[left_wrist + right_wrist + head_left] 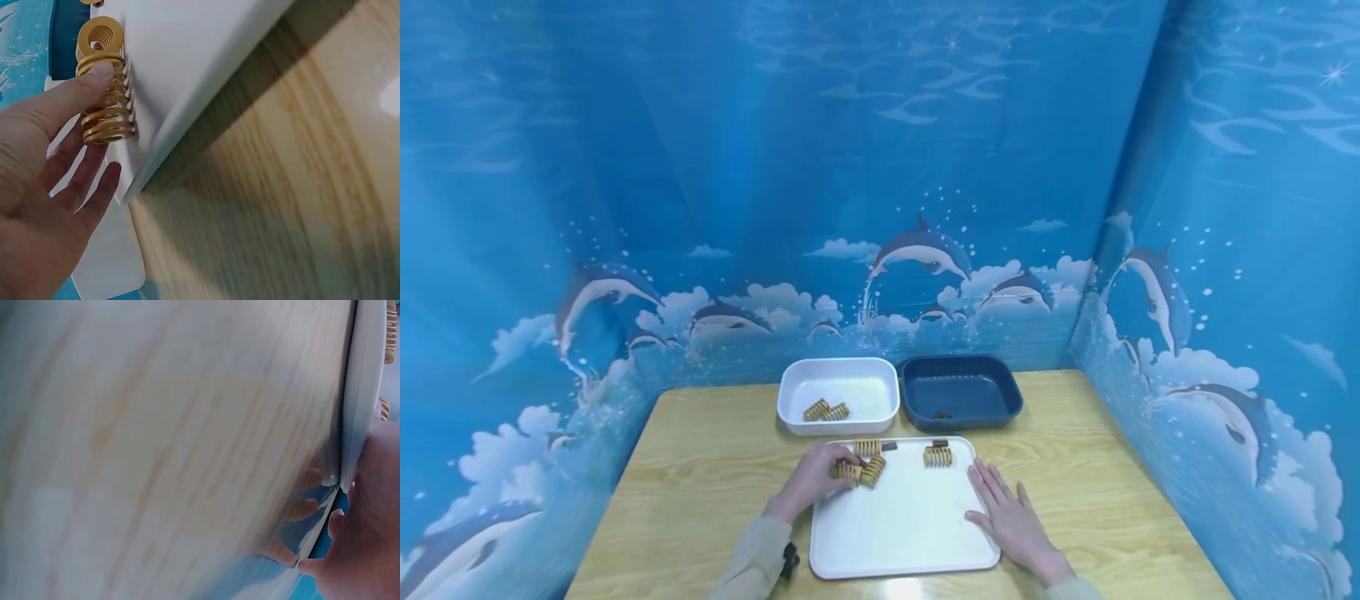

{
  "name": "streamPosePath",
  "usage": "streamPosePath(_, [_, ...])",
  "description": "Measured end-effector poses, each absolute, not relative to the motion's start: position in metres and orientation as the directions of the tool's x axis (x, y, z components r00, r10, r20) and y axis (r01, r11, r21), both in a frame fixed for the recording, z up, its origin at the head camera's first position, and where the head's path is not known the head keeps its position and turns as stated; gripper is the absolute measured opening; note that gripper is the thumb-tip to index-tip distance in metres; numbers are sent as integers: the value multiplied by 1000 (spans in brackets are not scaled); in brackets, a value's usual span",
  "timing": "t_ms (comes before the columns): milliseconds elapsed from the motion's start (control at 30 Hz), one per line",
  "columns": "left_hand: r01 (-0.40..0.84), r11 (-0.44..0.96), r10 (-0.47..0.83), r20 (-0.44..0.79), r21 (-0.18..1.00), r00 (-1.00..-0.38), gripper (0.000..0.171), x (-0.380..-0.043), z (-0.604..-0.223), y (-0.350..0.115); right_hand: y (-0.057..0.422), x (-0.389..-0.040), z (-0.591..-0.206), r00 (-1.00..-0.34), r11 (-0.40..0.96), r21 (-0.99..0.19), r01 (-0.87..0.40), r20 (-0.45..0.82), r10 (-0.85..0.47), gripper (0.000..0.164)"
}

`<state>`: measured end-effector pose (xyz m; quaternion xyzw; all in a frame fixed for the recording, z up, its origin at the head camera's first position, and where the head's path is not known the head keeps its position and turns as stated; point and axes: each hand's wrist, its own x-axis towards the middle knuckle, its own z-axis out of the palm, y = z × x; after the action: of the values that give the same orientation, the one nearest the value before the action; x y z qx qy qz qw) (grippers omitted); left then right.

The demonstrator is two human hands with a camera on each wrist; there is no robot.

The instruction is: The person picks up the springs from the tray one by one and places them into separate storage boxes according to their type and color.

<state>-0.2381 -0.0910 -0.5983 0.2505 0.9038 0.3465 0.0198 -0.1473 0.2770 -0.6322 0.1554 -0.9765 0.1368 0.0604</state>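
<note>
At the white tray's (917, 533) upper left, my left hand (814, 477) grips a yellow coil spring (847, 473) between thumb and fingers. The left wrist view shows the thumb laid across this spring's (107, 115) coils. A second yellow spring (872, 471) touches its right side, and a third spring (867, 447) lies just behind. Near the tray's back right is another spring (937, 457). Small dark brown pieces (889, 446) lie beside the springs. My right hand (1013, 525) rests with straight fingers on the tray's right edge.
Behind the tray stand a white bin (838, 367) with two yellow springs (826, 410) and a dark blue bin (961, 367) holding small reddish-brown pieces (942, 415). Everything sits on a wood-grain table (700, 467). A blue dolphin-print curtain (760, 208) surrounds its back and sides.
</note>
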Motion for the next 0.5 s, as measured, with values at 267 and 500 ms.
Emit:
streamPosePath(267, [368,637,435,78,677,-897,30,-232,-604,-91,277,-148,-636,-938,912,-242,-331,188,-291,69])
streamPosePath(500, [332,633,364,110,699,-925,32,-231,-592,-92,280,-148,-643,-912,890,-253,-379,267,-312,70])
